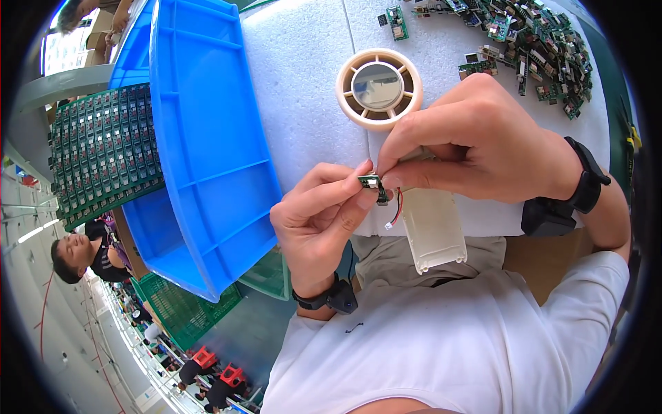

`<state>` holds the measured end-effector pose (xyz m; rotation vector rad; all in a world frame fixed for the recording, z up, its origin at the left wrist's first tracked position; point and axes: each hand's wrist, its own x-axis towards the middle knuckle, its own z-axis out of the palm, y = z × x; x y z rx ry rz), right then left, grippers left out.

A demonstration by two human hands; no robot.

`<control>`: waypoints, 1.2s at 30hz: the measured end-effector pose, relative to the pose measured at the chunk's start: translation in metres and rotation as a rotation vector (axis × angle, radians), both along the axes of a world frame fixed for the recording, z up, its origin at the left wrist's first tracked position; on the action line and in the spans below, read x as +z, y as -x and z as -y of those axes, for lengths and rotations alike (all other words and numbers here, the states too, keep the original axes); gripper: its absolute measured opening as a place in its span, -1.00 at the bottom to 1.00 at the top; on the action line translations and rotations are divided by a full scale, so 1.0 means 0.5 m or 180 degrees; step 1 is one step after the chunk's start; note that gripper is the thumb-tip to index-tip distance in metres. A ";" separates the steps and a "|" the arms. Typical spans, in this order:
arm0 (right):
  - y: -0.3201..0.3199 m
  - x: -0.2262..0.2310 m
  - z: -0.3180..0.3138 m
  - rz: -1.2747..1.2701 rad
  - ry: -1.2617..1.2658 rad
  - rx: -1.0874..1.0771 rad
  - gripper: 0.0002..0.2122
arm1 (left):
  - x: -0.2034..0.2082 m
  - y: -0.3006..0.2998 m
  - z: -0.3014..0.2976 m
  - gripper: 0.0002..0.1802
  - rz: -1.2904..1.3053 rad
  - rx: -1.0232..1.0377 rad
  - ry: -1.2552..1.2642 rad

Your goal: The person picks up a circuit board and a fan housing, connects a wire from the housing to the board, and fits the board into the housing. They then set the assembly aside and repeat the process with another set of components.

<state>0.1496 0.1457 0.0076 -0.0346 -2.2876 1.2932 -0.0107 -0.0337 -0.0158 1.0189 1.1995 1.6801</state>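
Observation:
My left hand (321, 210) pinches a small green circuit board (370, 182) between thumb and fingertips. Thumb and forefinger of my right hand (462, 145) close together at the board's right end; whatever lies between them is hidden. Just beyond my hands is the cream round head of a handheld fan (342, 103), with spokes and a shiny central disc. Its cream handle housing (433, 231) extends toward me beneath my right hand, partly covered by it. Thin red and black wires with a white plug (389, 225) hang beside the housing, below the board.
A heap of small circuit boards (538, 55) covers the far right of the white foam surface (296, 90). One loose board (396, 23) lies nearer the middle. At left stand a blue bin (217, 124) and panels of green boards (103, 148). Other people are in the background.

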 end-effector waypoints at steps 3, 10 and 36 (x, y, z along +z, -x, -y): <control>0.001 0.002 -0.001 -0.0006 -0.0016 0.0002 -0.90 | -0.001 -0.004 -0.006 -0.61 0.0238 0.0073 -0.0091; 0.000 0.006 -0.001 0.0003 -0.0121 -0.0019 -0.91 | 0.010 -0.003 -0.003 -0.65 0.0312 0.0059 0.0117; -0.001 0.019 0.009 -0.0005 -0.0337 -0.0201 -0.86 | -0.001 -0.001 -0.007 -0.66 0.0306 0.0066 -0.0066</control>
